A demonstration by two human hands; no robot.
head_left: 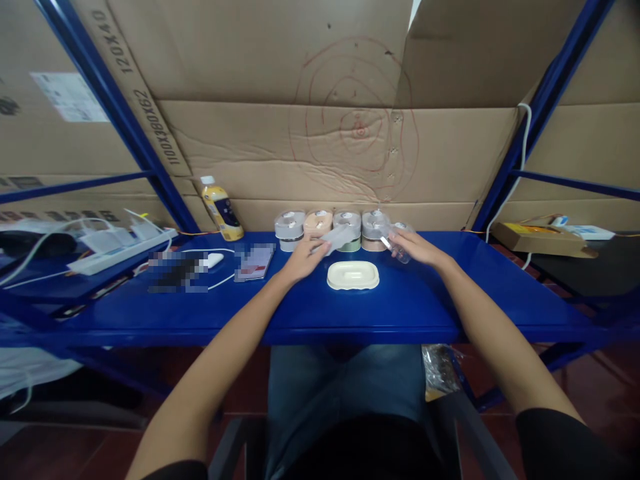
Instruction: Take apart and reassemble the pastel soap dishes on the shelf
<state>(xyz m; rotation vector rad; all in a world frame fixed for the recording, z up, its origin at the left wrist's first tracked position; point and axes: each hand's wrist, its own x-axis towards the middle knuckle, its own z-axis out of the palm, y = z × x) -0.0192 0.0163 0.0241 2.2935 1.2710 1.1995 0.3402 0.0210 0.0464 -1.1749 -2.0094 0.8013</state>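
My left hand (305,259) grips a translucent whitish flat piece (339,239), thin like a plastic sheet or sleeve; its kind is unclear. In my right hand (416,247) is a clear plastic piece (401,254), partly covered by the fingers. Between and below the hands, a cream oval tray-like part (353,275) lies flat on the blue table. Behind them stands a row of several small rounded boxes with clear tops, among them a grey one (291,230), a peach one (319,222) and one with a brownish base (374,230). My right hand partly hides the box at the row's right end.
On the blue table (400,313), a phone (255,261) lies to the left, near a white cable and a blurred dark object. A yellow bottle (221,209) stands at the back left. Farther left is a power strip (120,250). An open cardboard box (540,239) sits far right.
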